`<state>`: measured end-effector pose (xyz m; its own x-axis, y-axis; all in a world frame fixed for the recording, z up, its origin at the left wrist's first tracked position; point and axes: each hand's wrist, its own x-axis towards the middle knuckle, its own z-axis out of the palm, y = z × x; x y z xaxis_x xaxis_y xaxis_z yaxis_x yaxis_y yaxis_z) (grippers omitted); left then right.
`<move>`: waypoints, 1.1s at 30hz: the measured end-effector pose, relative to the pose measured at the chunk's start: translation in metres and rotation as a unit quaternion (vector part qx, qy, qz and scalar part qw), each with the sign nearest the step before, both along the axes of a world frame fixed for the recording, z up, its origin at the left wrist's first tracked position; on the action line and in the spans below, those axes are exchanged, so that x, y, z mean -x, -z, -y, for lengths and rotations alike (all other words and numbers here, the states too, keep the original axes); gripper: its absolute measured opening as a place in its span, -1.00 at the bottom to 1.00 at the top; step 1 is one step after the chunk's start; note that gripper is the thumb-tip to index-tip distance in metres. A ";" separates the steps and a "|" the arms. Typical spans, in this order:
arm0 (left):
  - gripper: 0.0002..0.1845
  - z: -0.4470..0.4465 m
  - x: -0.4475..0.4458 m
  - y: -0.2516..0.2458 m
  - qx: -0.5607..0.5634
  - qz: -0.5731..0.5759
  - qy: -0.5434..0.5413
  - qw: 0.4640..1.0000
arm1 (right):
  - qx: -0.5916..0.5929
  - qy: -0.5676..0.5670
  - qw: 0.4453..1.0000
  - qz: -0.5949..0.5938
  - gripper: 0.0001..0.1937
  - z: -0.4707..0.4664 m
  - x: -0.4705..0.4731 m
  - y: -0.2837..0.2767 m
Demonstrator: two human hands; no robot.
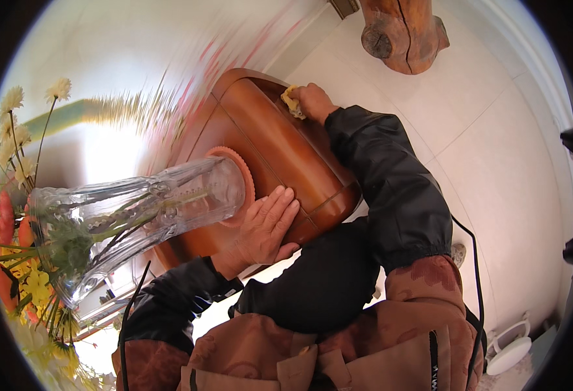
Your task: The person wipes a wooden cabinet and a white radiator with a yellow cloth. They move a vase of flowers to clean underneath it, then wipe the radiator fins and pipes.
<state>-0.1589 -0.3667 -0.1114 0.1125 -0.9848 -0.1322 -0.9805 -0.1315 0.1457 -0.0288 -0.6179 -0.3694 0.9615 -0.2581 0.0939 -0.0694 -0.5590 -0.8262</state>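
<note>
My right hand is closed on a crumpled yellow cloth, which touches the far side of a brown wooden cabinet. My left hand rests palm down on the cabinet's top, fingers extended, holding nothing. Beside its fingertips a tall clear glass vase stands on a round pink mat with a scalloped edge. Stems show through the glass, and yellow, white and orange-red flowers spread from the vase's mouth at the left.
A thick wooden post or trunk-like piece stands on the pale tiled floor at the top. A white wall with painted grass lies behind the cabinet. A white object with a handle is at the lower right. Black cords hang on both sides of my body.
</note>
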 end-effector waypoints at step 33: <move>-0.11 -0.003 0.002 0.009 0.023 0.015 0.001 1.000 | -0.170 -0.030 0.981 -0.084 -0.71 0.034 0.219 0.012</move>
<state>-0.1611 -0.3638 -0.1202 0.1141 -0.9900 -0.0831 -0.9847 -0.1238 0.1228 -0.2481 -0.6524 -0.3818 0.9706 -0.1890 -0.1491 -0.1960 -0.2609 -0.9452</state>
